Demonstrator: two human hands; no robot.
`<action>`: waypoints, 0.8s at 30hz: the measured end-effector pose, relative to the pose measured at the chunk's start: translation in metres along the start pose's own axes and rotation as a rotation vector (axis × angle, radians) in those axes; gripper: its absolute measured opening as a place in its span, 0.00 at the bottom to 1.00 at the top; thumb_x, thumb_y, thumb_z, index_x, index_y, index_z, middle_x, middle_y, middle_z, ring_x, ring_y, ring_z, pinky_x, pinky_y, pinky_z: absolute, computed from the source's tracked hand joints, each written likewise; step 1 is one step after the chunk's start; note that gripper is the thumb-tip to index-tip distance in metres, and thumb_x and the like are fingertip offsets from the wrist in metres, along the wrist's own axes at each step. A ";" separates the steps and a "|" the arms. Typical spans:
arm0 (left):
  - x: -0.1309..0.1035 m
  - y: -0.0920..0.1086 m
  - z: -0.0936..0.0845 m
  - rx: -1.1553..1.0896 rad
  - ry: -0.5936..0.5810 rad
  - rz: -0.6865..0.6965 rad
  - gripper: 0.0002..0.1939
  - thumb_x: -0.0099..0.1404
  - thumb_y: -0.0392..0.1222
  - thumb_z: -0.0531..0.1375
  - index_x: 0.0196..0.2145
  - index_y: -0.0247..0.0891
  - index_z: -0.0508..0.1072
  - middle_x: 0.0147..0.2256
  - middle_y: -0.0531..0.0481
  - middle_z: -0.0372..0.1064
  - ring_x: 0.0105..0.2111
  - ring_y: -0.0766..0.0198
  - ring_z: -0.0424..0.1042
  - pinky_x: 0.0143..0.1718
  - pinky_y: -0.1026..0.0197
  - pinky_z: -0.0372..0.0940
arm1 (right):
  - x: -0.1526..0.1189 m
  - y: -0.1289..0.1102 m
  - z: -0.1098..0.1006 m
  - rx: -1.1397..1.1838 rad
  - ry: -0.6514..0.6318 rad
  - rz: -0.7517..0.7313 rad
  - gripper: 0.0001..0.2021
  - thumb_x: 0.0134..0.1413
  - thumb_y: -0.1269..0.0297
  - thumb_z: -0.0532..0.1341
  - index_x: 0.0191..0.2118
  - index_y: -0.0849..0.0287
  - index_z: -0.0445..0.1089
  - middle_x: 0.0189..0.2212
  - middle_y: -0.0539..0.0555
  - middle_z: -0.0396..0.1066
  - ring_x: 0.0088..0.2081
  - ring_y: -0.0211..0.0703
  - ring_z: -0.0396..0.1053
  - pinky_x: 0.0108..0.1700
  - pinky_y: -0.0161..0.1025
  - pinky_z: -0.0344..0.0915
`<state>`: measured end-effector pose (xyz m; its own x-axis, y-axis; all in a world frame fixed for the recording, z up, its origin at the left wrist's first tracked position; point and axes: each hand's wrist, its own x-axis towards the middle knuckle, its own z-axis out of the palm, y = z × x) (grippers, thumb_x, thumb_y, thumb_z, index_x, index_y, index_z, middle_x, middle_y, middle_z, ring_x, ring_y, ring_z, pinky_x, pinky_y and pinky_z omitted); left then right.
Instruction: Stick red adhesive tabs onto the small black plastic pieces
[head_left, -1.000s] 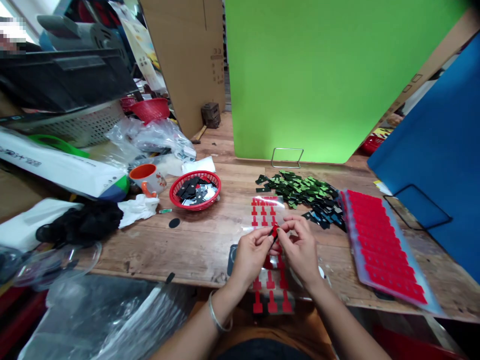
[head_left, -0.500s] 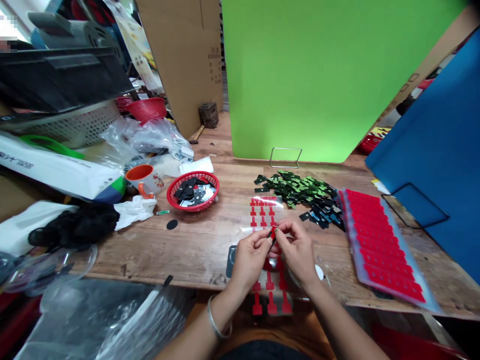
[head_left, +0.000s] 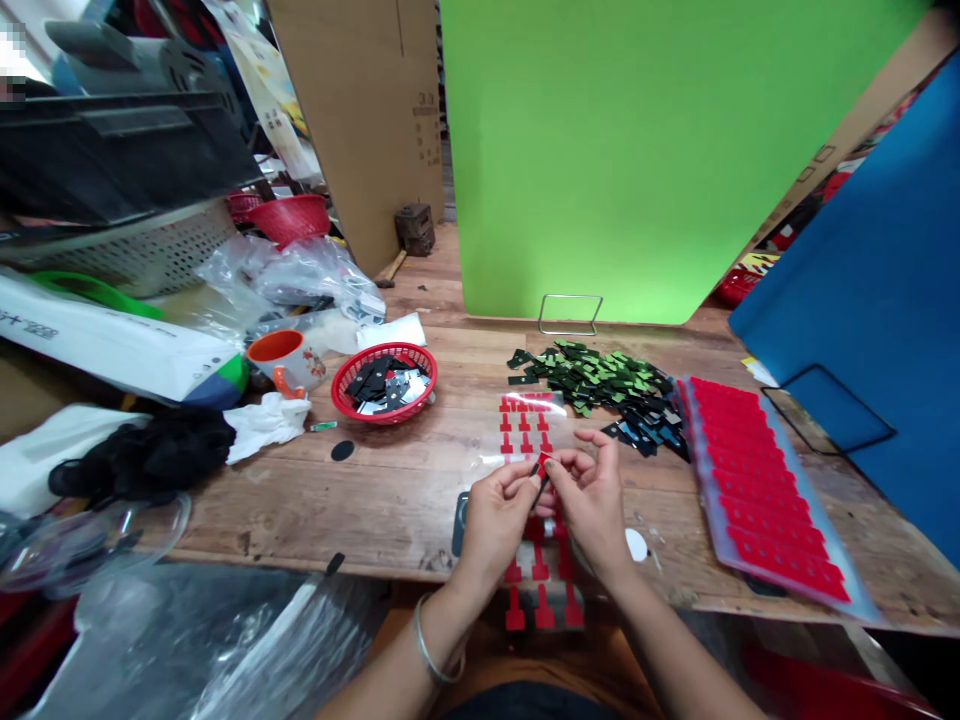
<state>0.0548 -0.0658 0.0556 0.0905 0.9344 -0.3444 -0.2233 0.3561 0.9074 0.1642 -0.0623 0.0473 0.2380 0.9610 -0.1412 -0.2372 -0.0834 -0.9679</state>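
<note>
Fingertips of my left hand (head_left: 499, 515) pinch a small black piece (head_left: 541, 484). My right hand (head_left: 589, 500) meets it from the other side, its thumb and a finger closed on a small red piece (head_left: 544, 461) that touches the black one. Beneath both hands lies a clear sheet with rows of red T-shaped stickers (head_left: 526, 422), its lower end past the table's front edge. Beyond my right hand is a heap of black and green pieces (head_left: 607, 375). The palms hide the sheet's middle.
A red basket of black and silver pieces (head_left: 337, 395) stands left of the sheet, near an orange-rimmed mug (head_left: 304, 362). On the right lies a stack of red sticker sheets (head_left: 757, 480). Green (head_left: 637, 160) and blue boards (head_left: 862, 300) stand behind.
My right hand's outer fingers have lifted and spread a little, while its thumb keeps its pinch. My left hand has shifted very slightly.
</note>
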 end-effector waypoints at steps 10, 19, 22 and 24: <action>-0.001 -0.002 0.000 0.000 -0.008 -0.035 0.16 0.56 0.40 0.62 0.41 0.28 0.73 0.28 0.45 0.75 0.25 0.64 0.73 0.29 0.63 0.70 | -0.004 0.019 0.002 0.301 -0.136 0.270 0.12 0.45 0.58 0.66 0.28 0.60 0.65 0.19 0.44 0.60 0.17 0.28 0.54 0.17 0.26 0.55; -0.004 -0.013 -0.005 -0.085 -0.132 -0.109 0.21 0.54 0.45 0.65 0.42 0.30 0.70 0.30 0.45 0.75 0.27 0.64 0.74 0.31 0.62 0.69 | -0.002 0.031 -0.003 0.128 -0.062 0.267 0.17 0.47 0.49 0.62 0.25 0.59 0.64 0.14 0.43 0.55 0.13 0.30 0.51 0.13 0.28 0.52; 0.011 -0.011 -0.021 0.012 -0.081 -0.115 0.20 0.51 0.47 0.66 0.37 0.30 0.70 0.25 0.47 0.74 0.22 0.65 0.72 0.25 0.65 0.67 | -0.004 0.033 -0.002 0.000 -0.096 0.188 0.19 0.51 0.48 0.58 0.24 0.61 0.66 0.16 0.47 0.60 0.16 0.32 0.55 0.16 0.29 0.54; 0.027 0.003 -0.042 0.116 0.035 -0.021 0.22 0.50 0.48 0.66 0.38 0.30 0.70 0.22 0.49 0.72 0.20 0.66 0.71 0.24 0.65 0.66 | -0.005 0.033 -0.002 -0.059 -0.120 0.173 0.20 0.53 0.47 0.55 0.27 0.63 0.68 0.19 0.49 0.64 0.18 0.33 0.58 0.18 0.29 0.55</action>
<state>0.0159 -0.0389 0.0387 0.0596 0.9273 -0.3696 -0.1077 0.3741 0.9211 0.1573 -0.0700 0.0152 0.0837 0.9551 -0.2843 -0.2085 -0.2622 -0.9422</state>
